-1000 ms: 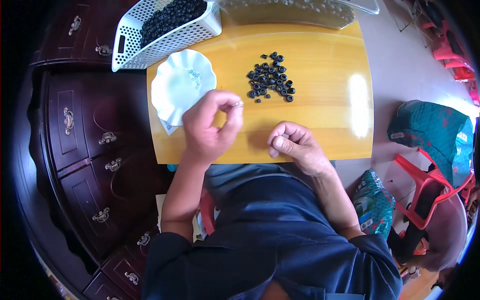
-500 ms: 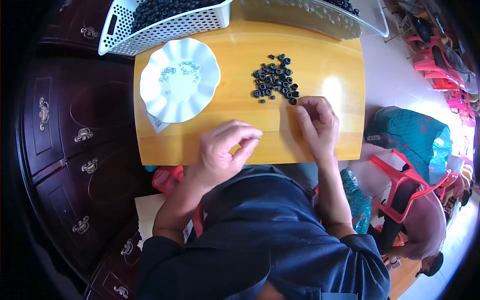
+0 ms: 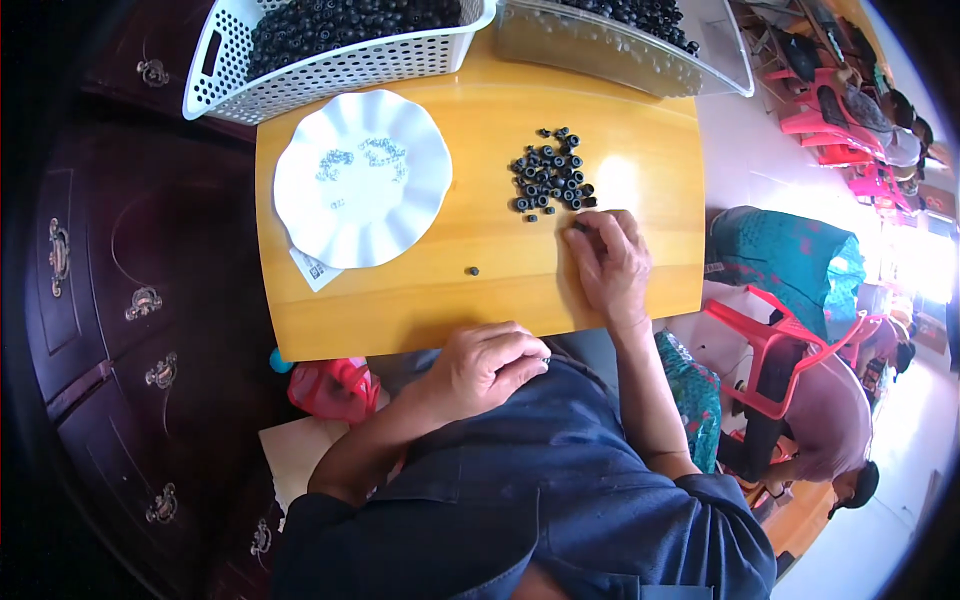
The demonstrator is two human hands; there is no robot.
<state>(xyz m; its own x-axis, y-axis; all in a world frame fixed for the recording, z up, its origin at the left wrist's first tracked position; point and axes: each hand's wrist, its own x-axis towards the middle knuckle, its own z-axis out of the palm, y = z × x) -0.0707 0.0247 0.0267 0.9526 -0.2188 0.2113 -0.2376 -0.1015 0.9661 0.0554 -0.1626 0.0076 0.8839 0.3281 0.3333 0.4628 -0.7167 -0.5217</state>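
My left hand (image 3: 492, 368) is at the table's near edge, in front of my apron. Its thumb and fingertips pinch a tiny thing too small to name. At the near right corner of the black pile, my right hand (image 3: 615, 265) has thumb and fingers closed on a small black ring-like part, mostly hidden by the fingertips. The pile of small black ring-like parts (image 3: 548, 175) is spread on the table. One black part (image 3: 473, 271) lies alone between the plate and my right hand. A white wavy-rimmed plate (image 3: 300, 225) holds small clusters of tiny clear-grey pieces (image 3: 384, 155).
A white perforated basket (image 3: 350, 75) full of black parts stands at the far left. Beside it is a clear bin (image 3: 600, 55) with more. The wooden table (image 3: 400, 310) ends before my lap. Dark drawers (image 3: 150, 250) are left; a red stool (image 3: 765, 350) and a person are right.
A lone black part now lies on the table in front of the plate. My left hand has drawn back toward my body. My right hand has closed at the pile's edge.
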